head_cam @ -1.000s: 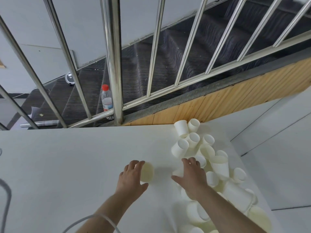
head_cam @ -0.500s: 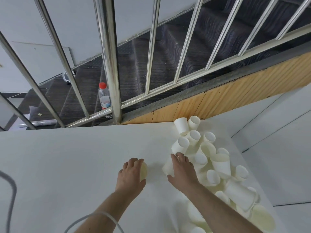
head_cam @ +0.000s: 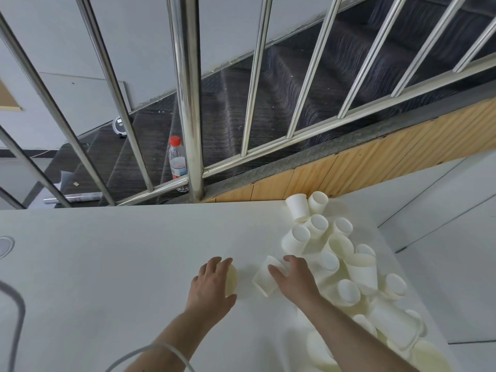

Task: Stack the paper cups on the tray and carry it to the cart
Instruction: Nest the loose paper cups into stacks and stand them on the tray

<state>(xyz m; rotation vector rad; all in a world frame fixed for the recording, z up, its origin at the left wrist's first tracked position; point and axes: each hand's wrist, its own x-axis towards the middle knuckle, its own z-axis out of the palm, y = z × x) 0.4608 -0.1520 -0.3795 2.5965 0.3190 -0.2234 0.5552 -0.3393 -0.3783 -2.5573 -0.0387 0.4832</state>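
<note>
Many white paper cups (head_cam: pixel 359 269) lie tumbled in a pile along the right side of the white table (head_cam: pixel 107 264). My left hand (head_cam: pixel 212 288) curls over one cup (head_cam: pixel 232 280) lying on its side, its cream inside facing right. Just to the right, my right hand (head_cam: pixel 295 280) grips another cup (head_cam: pixel 261 281), which lies tilted at the pile's left edge with its mouth toward the lower left. The two held cups are a short gap apart. No tray or cart is in view.
A steel railing (head_cam: pixel 192 103) rises behind the table's far edge, with dark stairs beyond it. A plastic bottle with a red cap (head_cam: pixel 177 162) stands on a step. A grey cable (head_cam: pixel 16 318) loops at the left edge, and the table ends on the right past the pile.
My right hand has closed on a cup at the pile's edge and drawn it left, clear of the pile. My left hand has stayed on its cup.
</note>
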